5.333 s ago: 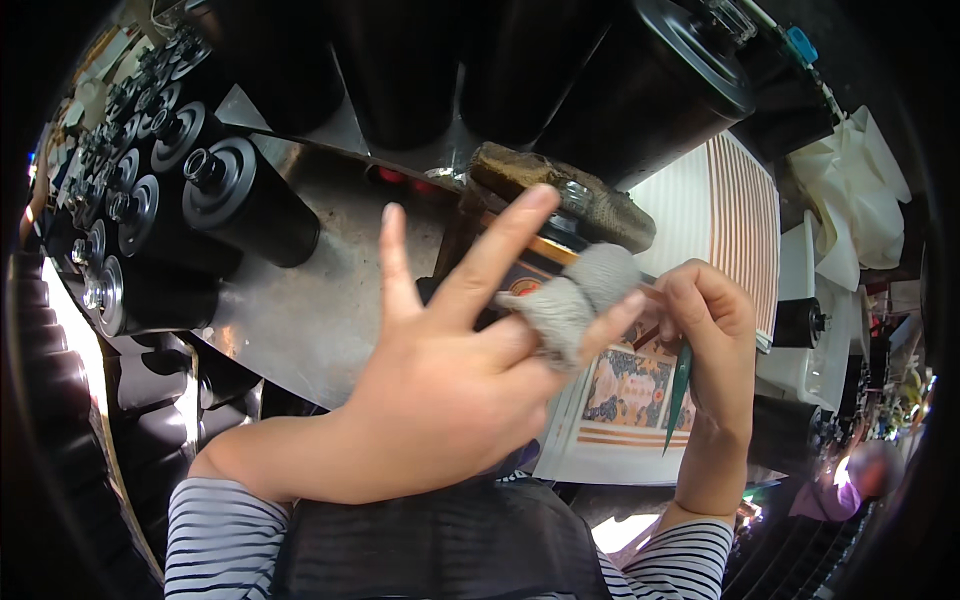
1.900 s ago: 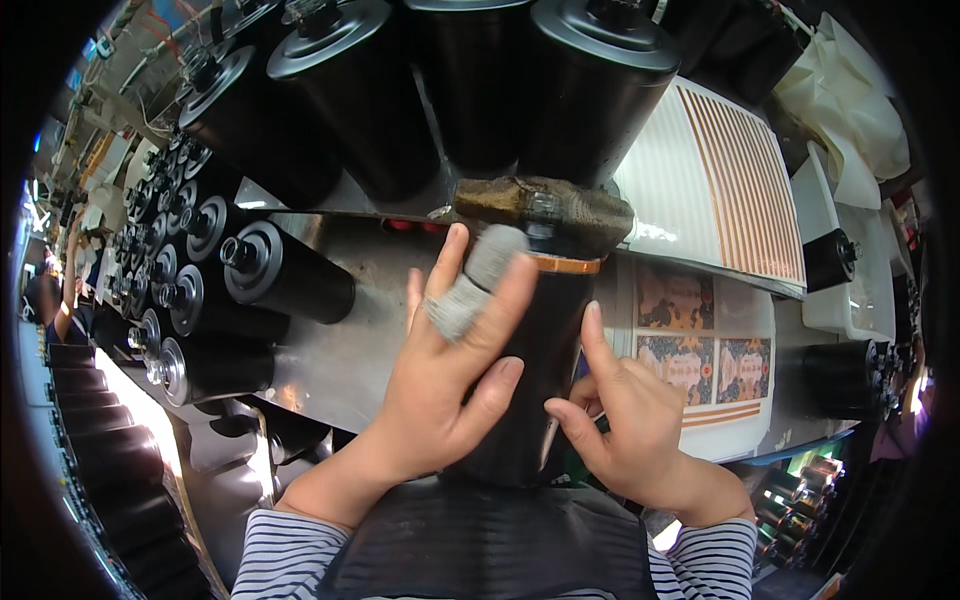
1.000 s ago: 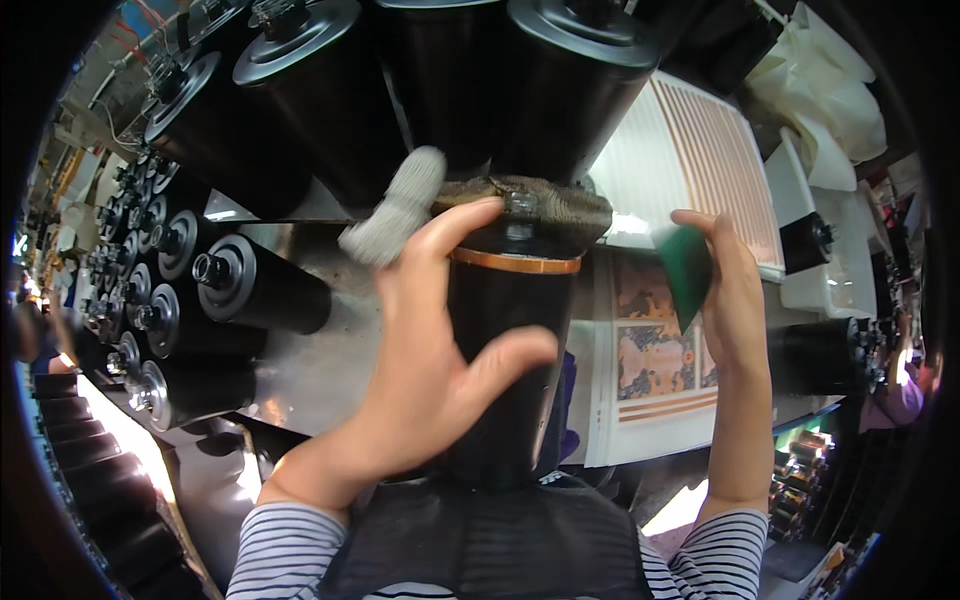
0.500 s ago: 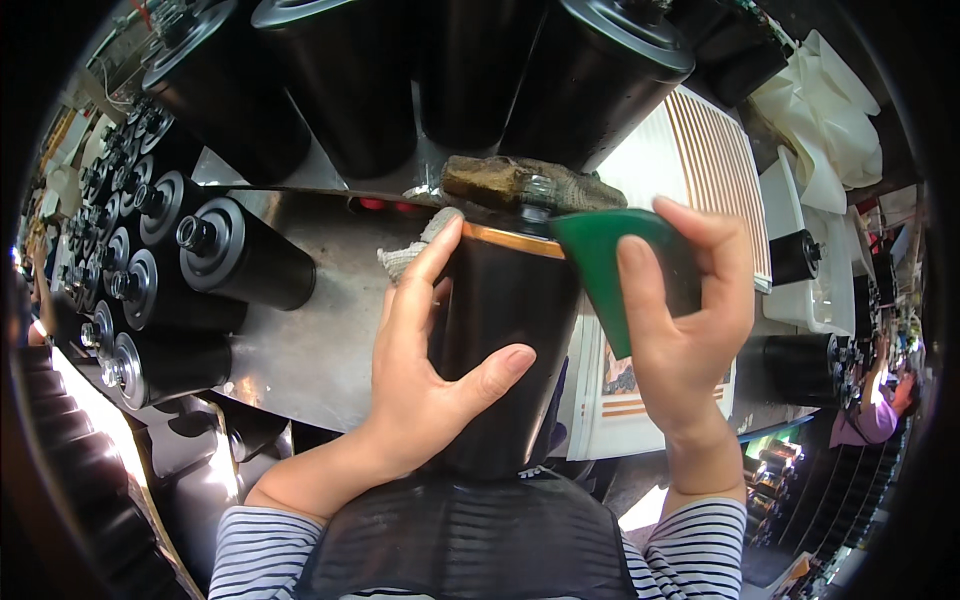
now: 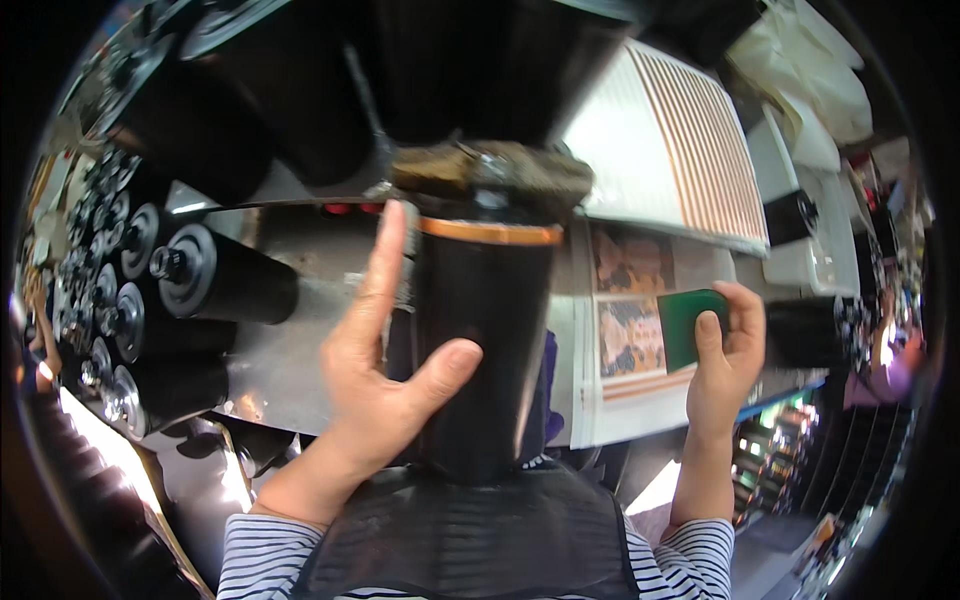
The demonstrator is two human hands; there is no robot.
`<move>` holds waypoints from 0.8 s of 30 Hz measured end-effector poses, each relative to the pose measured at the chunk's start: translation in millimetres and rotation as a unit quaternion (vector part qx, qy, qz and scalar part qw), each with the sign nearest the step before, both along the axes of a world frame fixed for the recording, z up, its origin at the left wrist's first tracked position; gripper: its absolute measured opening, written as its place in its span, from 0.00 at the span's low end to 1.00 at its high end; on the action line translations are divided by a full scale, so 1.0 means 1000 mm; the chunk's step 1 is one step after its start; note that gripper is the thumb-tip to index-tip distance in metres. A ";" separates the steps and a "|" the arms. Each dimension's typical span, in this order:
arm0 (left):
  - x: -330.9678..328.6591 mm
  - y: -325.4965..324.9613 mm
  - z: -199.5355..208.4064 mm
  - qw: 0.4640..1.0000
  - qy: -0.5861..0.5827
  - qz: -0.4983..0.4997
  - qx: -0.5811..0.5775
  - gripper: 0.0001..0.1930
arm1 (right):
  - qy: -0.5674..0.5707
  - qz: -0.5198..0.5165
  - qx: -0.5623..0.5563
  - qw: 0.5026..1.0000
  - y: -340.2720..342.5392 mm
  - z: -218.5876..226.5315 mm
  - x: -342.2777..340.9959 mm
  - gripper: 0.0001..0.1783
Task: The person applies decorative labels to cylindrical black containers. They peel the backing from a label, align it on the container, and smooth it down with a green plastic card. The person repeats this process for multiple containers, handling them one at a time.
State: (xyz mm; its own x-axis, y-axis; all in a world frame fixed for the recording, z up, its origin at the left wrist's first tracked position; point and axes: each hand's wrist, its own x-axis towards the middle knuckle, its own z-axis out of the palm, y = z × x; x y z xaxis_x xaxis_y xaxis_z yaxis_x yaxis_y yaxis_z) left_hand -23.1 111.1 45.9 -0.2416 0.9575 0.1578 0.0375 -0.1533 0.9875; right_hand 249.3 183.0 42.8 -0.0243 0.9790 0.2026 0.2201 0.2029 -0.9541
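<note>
A black cylinder (image 5: 485, 340) stands lengthwise before me, a copper-coloured strip (image 5: 490, 233) across its far end. My left hand (image 5: 385, 360) lies along its left side, index finger stretched out and thumb on the dark surface; its other fingers are hard to make out. Over the sheets on the right, my right hand (image 5: 728, 350) pinches a flat green scraper (image 5: 692, 328) between thumb and fingers, well apart from the cylinder. A rough, tape-wrapped bar (image 5: 490, 175) sits across the cylinder's far end. Part of a grey cloth shows behind my left fingers.
Large black bottles (image 5: 290, 110) crowd the far side. More black bottles with threaded necks (image 5: 225, 270) lie at left. White sheets with orange stripes (image 5: 690, 150) and printed pictures (image 5: 632, 335) cover the right side, beside a white bin (image 5: 835, 250). Another person (image 5: 890, 375) is at far right.
My right hand has drawn the green scraper away from the cylinder, to the right and nearer me. My left fingers have straightened and moved slightly outward. The view has shifted a little.
</note>
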 end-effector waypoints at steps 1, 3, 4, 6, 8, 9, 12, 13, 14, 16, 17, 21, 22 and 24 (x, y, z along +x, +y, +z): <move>-0.007 0.000 -0.004 0.989 0.145 0.008 0.031 0.41 | 0.060 -0.002 -0.065 0.996 -0.008 -0.013 0.023 0.13; -0.008 0.001 -0.005 0.967 0.245 0.012 0.064 0.35 | 0.189 -0.083 -0.191 0.960 -0.028 -0.027 0.040 0.07; -0.008 0.000 -0.005 0.957 0.281 0.009 0.073 0.33 | 0.120 -0.063 -0.203 0.970 -0.043 -0.042 0.069 0.06; -0.004 0.005 0.004 0.926 0.360 -0.005 0.111 0.27 | -0.034 -0.033 -0.215 0.975 -0.073 -0.057 0.097 0.09; 0.004 0.009 0.018 0.876 0.464 -0.021 0.132 0.25 | -0.256 -0.039 -0.158 0.953 -0.096 -0.060 0.072 0.07; 0.008 0.012 0.022 0.848 0.509 -0.025 0.144 0.25 | -0.335 -0.006 0.035 0.942 -0.099 -0.077 0.066 0.08; 0.025 0.015 0.030 0.777 0.613 -0.043 0.134 0.20 | -0.512 0.061 0.144 0.845 -0.104 -0.077 0.053 0.16; 0.031 0.012 0.037 0.771 0.620 -0.041 0.139 0.19 | -0.524 0.071 0.153 0.835 -0.108 -0.080 0.058 0.18; 0.032 0.002 0.042 0.785 0.601 -0.045 0.147 0.18 | -0.536 0.081 0.163 0.824 -0.112 -0.083 0.064 0.19; 0.036 -0.022 0.046 0.854 0.493 -0.071 0.154 0.16 | -0.504 0.104 0.231 0.825 -0.124 -0.094 0.082 0.19; 0.040 -0.037 0.041 0.905 0.389 -0.096 0.144 0.16 | -0.487 0.116 0.262 0.825 -0.130 -0.098 0.089 0.19; 0.077 -0.062 0.043 0.926 0.249 -0.282 -0.026 0.15 | -0.388 0.131 0.337 0.848 -0.130 -0.110 0.096 0.14; 0.090 -0.060 0.035 0.900 0.255 -0.341 -0.092 0.14 | -0.325 0.099 0.344 0.875 -0.131 -0.107 0.089 0.12; 0.108 -0.060 0.012 0.869 0.193 -0.416 -0.188 0.14 | -0.315 0.073 0.372 0.870 -0.139 -0.075 0.077 0.13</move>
